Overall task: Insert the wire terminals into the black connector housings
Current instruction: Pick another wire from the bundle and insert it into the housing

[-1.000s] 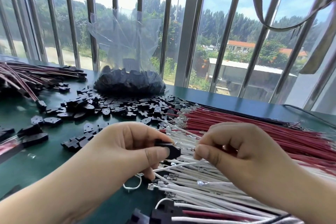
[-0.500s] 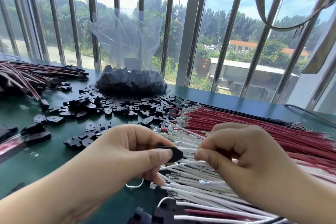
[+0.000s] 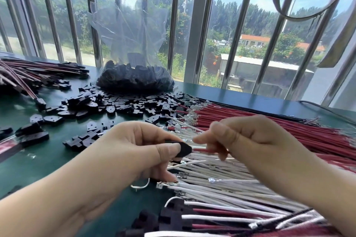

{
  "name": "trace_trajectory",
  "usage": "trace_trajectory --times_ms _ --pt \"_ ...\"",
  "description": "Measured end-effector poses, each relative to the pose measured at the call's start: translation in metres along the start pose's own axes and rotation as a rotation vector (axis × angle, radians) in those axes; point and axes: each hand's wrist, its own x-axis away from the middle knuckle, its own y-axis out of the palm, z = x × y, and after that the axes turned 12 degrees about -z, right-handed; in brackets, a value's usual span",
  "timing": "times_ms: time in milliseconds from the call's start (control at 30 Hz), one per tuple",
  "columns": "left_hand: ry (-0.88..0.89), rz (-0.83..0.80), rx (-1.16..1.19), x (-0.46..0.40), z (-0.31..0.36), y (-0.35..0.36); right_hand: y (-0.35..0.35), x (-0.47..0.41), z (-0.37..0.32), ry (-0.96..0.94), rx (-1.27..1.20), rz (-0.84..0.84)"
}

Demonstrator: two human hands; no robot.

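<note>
My left hand (image 3: 134, 152) pinches a small black connector housing (image 3: 184, 149) between thumb and fingers, above the green table. My right hand (image 3: 250, 144) pinches a red wire (image 3: 205, 150) whose end meets the housing's right side; a white wire lies just above it, also at the housing. Under both hands lies a spread of white wires with metal terminals (image 3: 221, 184). A broad bundle of red wires (image 3: 260, 121) lies behind it. Loose black housings (image 3: 119, 105) are scattered across the table's middle.
A clear plastic bag of black housings (image 3: 134, 79) stands by the barred window. Finished wire assemblies (image 3: 28, 75) are piled at the far left. More assembled connectors (image 3: 173, 217) lie at the near edge. A green table (image 3: 48, 159) carries everything.
My right hand has shifted slightly and now holds a red wire at the housing, where earlier it worked at the white wires. The left hand keeps its grip on the housing.
</note>
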Motion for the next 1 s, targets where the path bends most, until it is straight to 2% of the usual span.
trace_trajectory --times_ms 67,133,433,500,533,633,667,733,800,833,900,967,1000 --pt "-0.023 0.005 0.031 -0.001 -0.001 -0.001 -0.008 0.000 0.001 0.085 -0.111 -0.014" --pt "-0.025 0.016 0.045 0.000 -0.003 -0.003 -0.009 0.000 0.001 0.124 -0.053 -0.067" --pt "-0.038 -0.002 -0.039 0.002 -0.001 -0.001 0.010 0.001 -0.001 -0.022 0.099 0.048" --pt "-0.030 -0.007 -0.054 0.002 -0.002 0.000 0.008 0.001 0.000 -0.013 0.099 -0.004" --pt "-0.031 -0.012 -0.058 0.002 -0.003 0.000 0.003 0.001 0.002 0.003 0.108 -0.080" --pt "-0.060 -0.043 -0.110 0.002 -0.007 -0.003 -0.025 -0.013 0.016 0.162 0.159 -0.366" --pt "-0.065 -0.042 -0.119 0.001 -0.006 -0.005 -0.036 -0.023 0.026 0.237 0.178 -0.355" --pt "-0.058 -0.035 -0.112 -0.001 -0.005 -0.009 -0.064 -0.048 0.057 0.347 0.222 -0.121" --pt "-0.057 -0.076 -0.102 -0.004 -0.003 -0.012 -0.089 -0.070 0.085 0.462 0.466 0.027" --pt "-0.059 -0.098 -0.096 -0.005 -0.002 -0.014 -0.098 -0.078 0.098 0.532 0.575 0.015" --pt "-0.056 -0.169 -0.106 -0.006 -0.002 -0.016 -0.107 -0.088 0.121 0.625 0.688 -0.110" --pt "-0.051 -0.215 -0.109 -0.007 -0.001 -0.016 -0.107 -0.095 0.130 0.670 0.647 -0.206" --pt "-0.044 -0.215 -0.115 -0.007 0.000 -0.017 -0.106 -0.098 0.131 0.655 0.587 -0.169"
